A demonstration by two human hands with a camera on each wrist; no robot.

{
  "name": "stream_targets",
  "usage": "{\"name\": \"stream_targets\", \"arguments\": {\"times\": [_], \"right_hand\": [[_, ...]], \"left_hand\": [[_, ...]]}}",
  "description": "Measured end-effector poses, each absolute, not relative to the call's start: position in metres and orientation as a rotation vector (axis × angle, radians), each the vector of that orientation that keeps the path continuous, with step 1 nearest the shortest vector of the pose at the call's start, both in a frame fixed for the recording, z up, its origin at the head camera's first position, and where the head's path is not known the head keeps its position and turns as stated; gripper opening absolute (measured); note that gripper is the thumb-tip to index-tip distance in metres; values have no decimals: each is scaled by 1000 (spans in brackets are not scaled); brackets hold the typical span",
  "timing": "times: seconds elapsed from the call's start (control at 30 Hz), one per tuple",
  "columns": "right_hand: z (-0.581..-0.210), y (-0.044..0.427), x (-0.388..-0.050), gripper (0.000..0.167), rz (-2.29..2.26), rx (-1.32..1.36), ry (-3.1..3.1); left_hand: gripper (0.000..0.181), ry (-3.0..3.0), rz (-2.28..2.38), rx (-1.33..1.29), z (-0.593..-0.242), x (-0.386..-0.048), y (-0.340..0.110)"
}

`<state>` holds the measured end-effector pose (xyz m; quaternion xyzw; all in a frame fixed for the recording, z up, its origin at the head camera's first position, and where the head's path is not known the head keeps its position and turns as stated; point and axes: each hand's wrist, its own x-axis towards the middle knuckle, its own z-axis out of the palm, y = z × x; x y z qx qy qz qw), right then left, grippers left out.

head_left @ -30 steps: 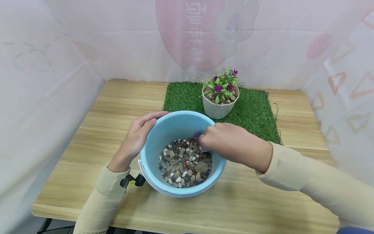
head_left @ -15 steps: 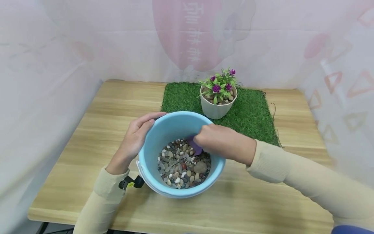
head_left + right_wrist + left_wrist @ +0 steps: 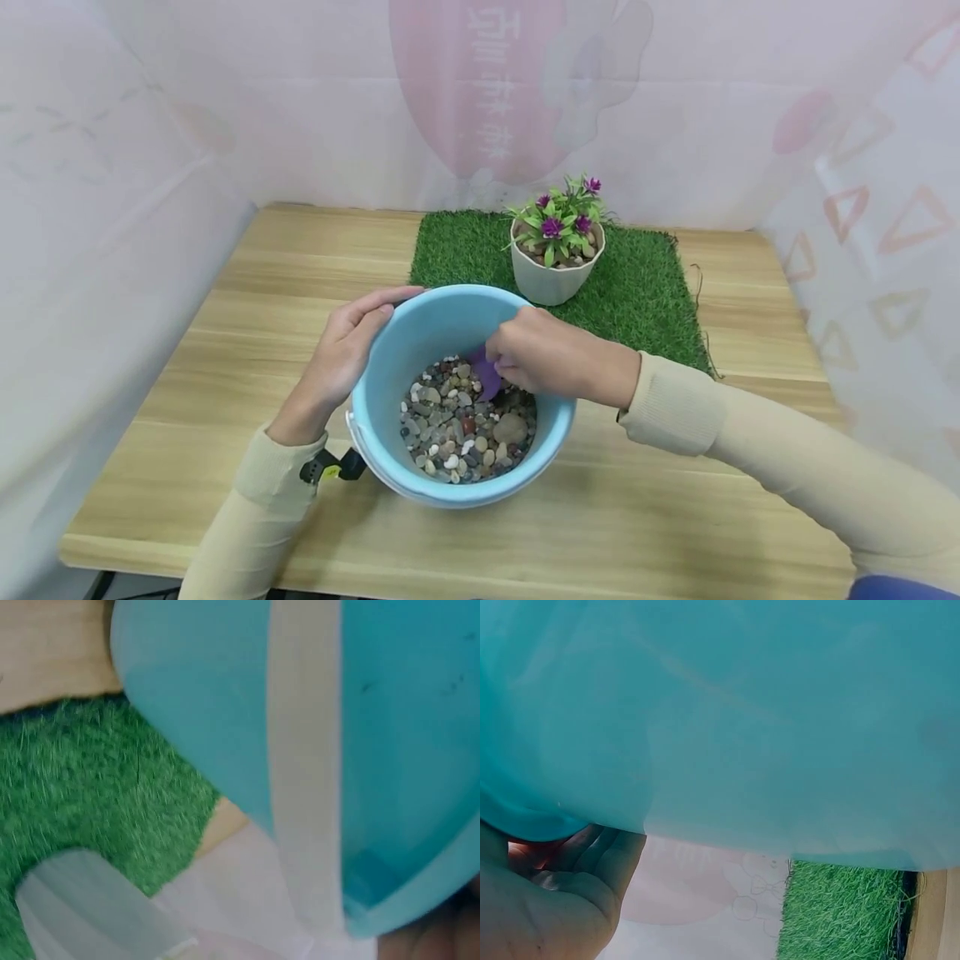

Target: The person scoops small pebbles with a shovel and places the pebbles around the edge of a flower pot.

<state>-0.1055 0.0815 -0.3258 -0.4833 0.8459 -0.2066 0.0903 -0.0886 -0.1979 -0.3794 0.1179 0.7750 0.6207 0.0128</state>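
A light blue bucket [image 3: 427, 325] stands on the table, partly filled with pebbles [image 3: 450, 425] of mixed colours. My left hand [image 3: 337, 358] holds its left rim, thumb on the edge and fingers outside; in the left wrist view that hand [image 3: 562, 900] shows beneath the rim beside the blue wall [image 3: 742, 735]. Inside the bucket, my right hand [image 3: 558, 354] grips a purple scoop [image 3: 489, 377], its handle hidden by the curled fingers. The scoop's lower edge meets the pebbles. The right wrist view shows the bucket's outside [image 3: 187, 712] and a pale band [image 3: 307, 750], not the scoop.
Behind the bucket lies a green artificial grass mat [image 3: 637, 292]. On it stands a white pot [image 3: 551, 279] with purple flowers [image 3: 552, 227]. The wooden table [image 3: 247, 333] ends at pale printed curtains [image 3: 315, 125] on three sides.
My right hand and the purple scoop have moved left across the pebbles inside the bucket. The left hand keeps its hold on the rim, and the head view has shifted slightly.
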Motion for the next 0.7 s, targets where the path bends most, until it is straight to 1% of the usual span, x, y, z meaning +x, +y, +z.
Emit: {"name": "stream_targets", "arguments": {"times": [0.1, 0.23, 0.3, 0.47, 0.7], "right_hand": [[-321, 78, -106, 20, -508, -1353, 2564], [-319, 75, -104, 16, -391, -1264, 2626], [-321, 75, -103, 15, -423, -1278, 2632], [-327, 75, -103, 20, -556, -1405, 2562], [-328, 71, -105, 16, -677, -1384, 2517]], "left_hand": [[40, 2403, 1943, 366, -379, -90, -197], [40, 2376, 1960, 367, -380, -92, -196], [40, 2374, 1963, 368, -380, -92, -195], [40, 2393, 1948, 364, -381, -90, -197], [40, 2387, 1961, 372, -381, -88, -198]]}}
